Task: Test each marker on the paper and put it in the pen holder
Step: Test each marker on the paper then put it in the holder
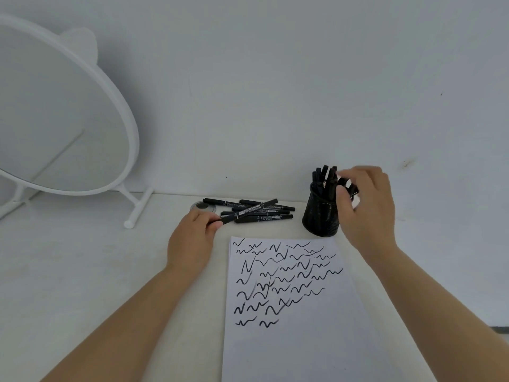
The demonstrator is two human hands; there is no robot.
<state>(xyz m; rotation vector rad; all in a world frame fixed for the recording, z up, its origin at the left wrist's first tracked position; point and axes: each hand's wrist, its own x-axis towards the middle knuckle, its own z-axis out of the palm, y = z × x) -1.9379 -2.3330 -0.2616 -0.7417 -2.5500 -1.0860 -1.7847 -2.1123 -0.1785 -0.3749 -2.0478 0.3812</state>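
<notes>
Scribbled paper (289, 340) lies nearest; left hand (192, 241) pinches a marker (248, 211); right hand (366, 208) fingers curl beside the holder (321, 216), grip unclear.

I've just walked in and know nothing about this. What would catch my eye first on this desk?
Probably the white sheet of paper in front of the person, its upper half covered in black squiggles. Behind it lies a loose pile of black markers, where the left hand grips the end of one, and to the right the right hand is at a black mesh pen holder full of markers. A large white-framed oval mirror stands far left.
</notes>
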